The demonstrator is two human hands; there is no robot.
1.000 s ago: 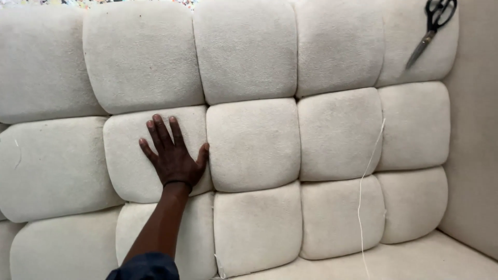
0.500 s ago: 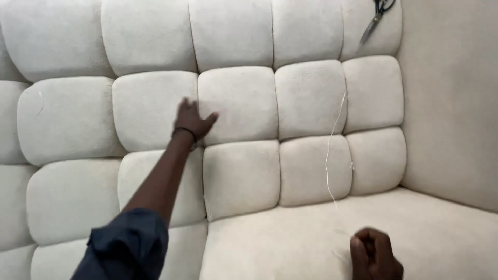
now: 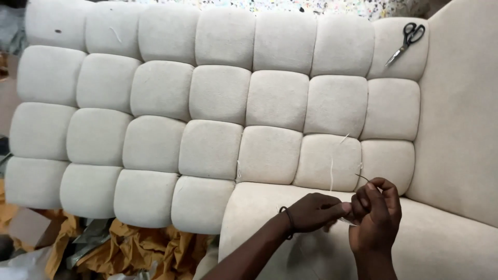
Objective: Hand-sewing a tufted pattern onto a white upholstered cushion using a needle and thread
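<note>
Thread [image 3: 332,173] is hanging down the tufted cream backrest [image 3: 218,93] into both hands, now meeting over the seat [image 3: 446,243]: left hand [image 3: 311,211], off the cushions, and right hand [image 3: 376,215] are pinching it together; scissors [image 3: 407,40] are lying above.

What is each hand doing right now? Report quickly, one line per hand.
Left hand: closed, fingertips pinching the white thread beside the right hand.
Right hand: closed, fingers curled around the same thread and a thin dark needle.

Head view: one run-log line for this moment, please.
left hand: pinching white thread | right hand: holding curved needle | hands: touching, over sofa seat | scissors: atop tufted backrest
</note>
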